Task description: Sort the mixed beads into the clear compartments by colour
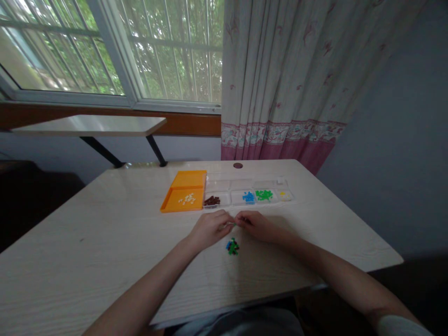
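Note:
My left hand [213, 227] and my right hand [257, 224] meet fingertip to fingertip above the table, both closed in a pinch. Between the fingertips shows a sliver of a small green piece [234, 224]; its shape is mostly hidden. Just below the hands, a little cluster of joined green, blue and dark brown pieces [233, 247] lies on the tabletop. Beyond the hands are loose brown pieces [212, 201], blue pieces [248, 197], green pieces [263, 195] and a few yellow pieces [283, 193], all in clear plastic boxes [236, 198].
An orange open case [189, 179] with loose white pieces [187, 199] stands left of the clear boxes. A raised shelf [105, 125] on black brackets is at the back left of the table [122, 242]. A curtain [280, 84] hangs behind, beside a barred window.

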Demonstrator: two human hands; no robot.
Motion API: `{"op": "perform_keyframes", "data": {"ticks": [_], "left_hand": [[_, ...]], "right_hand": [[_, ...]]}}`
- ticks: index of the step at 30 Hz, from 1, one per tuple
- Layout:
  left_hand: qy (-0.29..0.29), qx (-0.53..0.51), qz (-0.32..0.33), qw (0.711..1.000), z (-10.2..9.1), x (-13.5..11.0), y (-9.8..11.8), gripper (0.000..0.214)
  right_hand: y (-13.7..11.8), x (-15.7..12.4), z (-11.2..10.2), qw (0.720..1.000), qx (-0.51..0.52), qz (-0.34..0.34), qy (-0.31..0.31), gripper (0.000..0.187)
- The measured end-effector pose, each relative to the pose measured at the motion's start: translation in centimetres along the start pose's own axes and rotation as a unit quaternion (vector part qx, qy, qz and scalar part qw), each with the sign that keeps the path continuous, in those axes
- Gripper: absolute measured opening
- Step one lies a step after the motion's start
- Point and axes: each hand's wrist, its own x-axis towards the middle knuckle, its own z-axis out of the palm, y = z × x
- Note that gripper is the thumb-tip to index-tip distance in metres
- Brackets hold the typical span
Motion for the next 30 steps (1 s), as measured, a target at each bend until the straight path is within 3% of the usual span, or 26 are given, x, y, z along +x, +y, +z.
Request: {"op": "perform_keyframes", "data": {"ticks": [7, 13, 19, 22, 25, 27, 30], "left_hand": [[0.015, -0.005, 0.009, 1.000, 0.0, 0.0, 0.2, 0.010], [0.050, -0.064, -0.016, 0.997, 0.1, 0.1, 0.1, 0.009], [0.033, -0.077, -0.030, 0.996, 0.3, 0.2, 0.0, 0.010], [-0.003, -0.088, -0.081, 0.993, 0.4, 0.3, 0.0, 0.011], [-0.093, -0.091, -0.131, 0.983, 0.4, 0.2, 0.0, 0.024], [-0.144, -0.082, -0.138, 0.976, 0.3, 0.1, 0.1, 0.032], [-0.171, -0.058, -0.129, 0.975, 0.2, 0.0, 0.3, 0.033]], "right_hand": [[-0.2, 0.1, -0.1, 0.999, 0.017, 0.001, 0.028, 0.022], [0.1, 0.0, -0.1, 0.994, -0.054, -0.024, 0.090, 0.011], [-0.4, -0.3, -0.3, 0.988, -0.113, -0.062, 0.084, 0.007], [-0.4, -0.4, -0.6, 0.981, -0.140, -0.082, 0.106, 0.006], [0.0, -0.4, -1.0, 0.971, -0.161, -0.095, 0.148, 0.004], [0.2, -0.3, -1.3, 0.966, -0.169, -0.103, 0.166, 0.004], [0.4, -0.2, -1.5, 0.960, -0.179, -0.114, 0.181, 0.005]]}}
